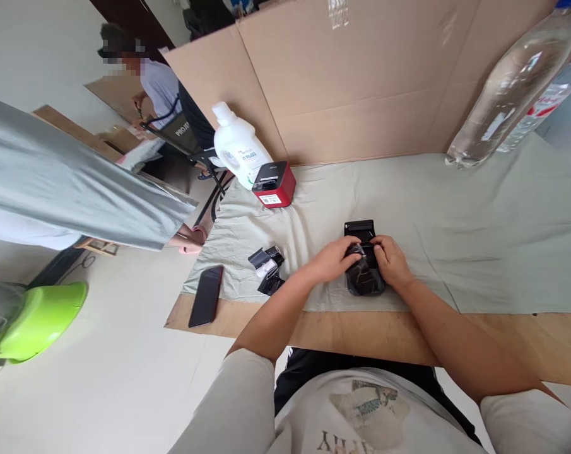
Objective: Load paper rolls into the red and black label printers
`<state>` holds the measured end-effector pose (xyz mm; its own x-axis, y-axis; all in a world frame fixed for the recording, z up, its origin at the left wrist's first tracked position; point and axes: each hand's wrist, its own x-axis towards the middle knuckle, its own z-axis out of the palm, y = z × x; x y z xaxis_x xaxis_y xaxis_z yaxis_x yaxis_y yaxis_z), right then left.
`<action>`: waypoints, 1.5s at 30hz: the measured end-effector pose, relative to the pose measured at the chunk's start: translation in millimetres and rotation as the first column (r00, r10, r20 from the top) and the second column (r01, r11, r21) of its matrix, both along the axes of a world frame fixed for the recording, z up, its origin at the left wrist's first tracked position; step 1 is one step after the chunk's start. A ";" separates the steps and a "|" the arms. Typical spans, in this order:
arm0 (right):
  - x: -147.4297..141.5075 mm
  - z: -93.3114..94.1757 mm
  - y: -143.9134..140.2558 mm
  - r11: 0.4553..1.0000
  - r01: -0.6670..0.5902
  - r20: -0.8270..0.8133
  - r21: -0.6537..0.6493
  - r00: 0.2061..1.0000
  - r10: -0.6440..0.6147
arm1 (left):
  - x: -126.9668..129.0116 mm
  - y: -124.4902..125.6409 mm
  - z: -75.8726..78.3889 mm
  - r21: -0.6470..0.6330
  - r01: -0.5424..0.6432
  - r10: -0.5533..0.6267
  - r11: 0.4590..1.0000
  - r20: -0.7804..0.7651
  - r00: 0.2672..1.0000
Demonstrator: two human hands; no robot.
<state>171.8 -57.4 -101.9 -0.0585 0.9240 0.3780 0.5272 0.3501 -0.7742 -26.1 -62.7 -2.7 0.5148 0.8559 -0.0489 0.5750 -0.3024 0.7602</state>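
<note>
Both hands (335,258) (392,260) on black pouch (363,274) (glossy)

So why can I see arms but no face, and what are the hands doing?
The camera sits on the person's head and looks down, so you see only their own arms. The left hand and right hand both grip a shiny black pouch lying on a green cloth. Nearby lie a phone, some black clips, a red and black box, a white bottle and clear bottles. Other people are at the left.
</note>
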 end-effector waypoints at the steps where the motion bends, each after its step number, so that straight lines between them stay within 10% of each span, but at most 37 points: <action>1: -0.1 0.3 -0.3 1.000 0.000 -0.001 0.001 1.000 0.000 | -16.9 -6.9 5.1 -0.036 -0.035 0.036 0.999 0.050 0.998; 8: -2.2 -0.4 0.8 1.000 0.008 0.002 -0.003 1.000 -0.008 | -185.4 -50.8 29.1 -0.145 -0.516 0.531 0.845 0.102 0.841; 14: -2.4 -1.6 2.3 1.000 0.017 0.012 0.001 1.000 -0.017 | -244.0 -70.3 -4.1 -0.097 -0.693 0.598 0.714 -0.429 0.677; 21: -2.5 1.8 0.2 1.000 0.018 0.014 -0.023 1.000 -0.018 | -203.3 -77.9 -16.9 0.208 -0.551 0.514 0.808 -0.704 0.489; 27: -2.6 4.1 -0.4 0.999 0.013 0.007 -0.050 1.000 -0.013 | -161.6 -82.7 -12.1 0.141 -0.449 0.367 0.882 -0.803 0.470; 31: -2.8 4.8 -0.7 0.998 0.019 0.003 -0.061 1.000 -0.019 | -139.7 -86.5 -3.7 -0.086 -0.420 0.252 0.903 -0.687 0.682; 35: -3.2 3.0 0.0 0.999 0.016 -0.003 -0.049 1.000 -0.016 | -101.4 -78.7 11.8 -0.283 -0.095 0.030 0.954 -0.225 0.974; 39: -2.9 0.3 0.6 0.999 0.013 -0.011 -0.032 1.000 -0.014 | -42.4 -50.2 14.5 -0.033 0.031 -0.031 0.999 -0.009 0.999; 45: -1.3 0.4 0.6 0.999 0.007 -0.041 -0.036 0.999 -0.008 | 17.9 -11.0 -11.0 0.245 0.023 0.051 0.969 -0.288 0.956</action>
<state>170.5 -56.8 -101.5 -0.0365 0.9372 0.3469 0.4972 0.3181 -0.8072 -8.2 -73.7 -13.7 0.4974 0.8674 0.0162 0.7647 -0.4472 0.4640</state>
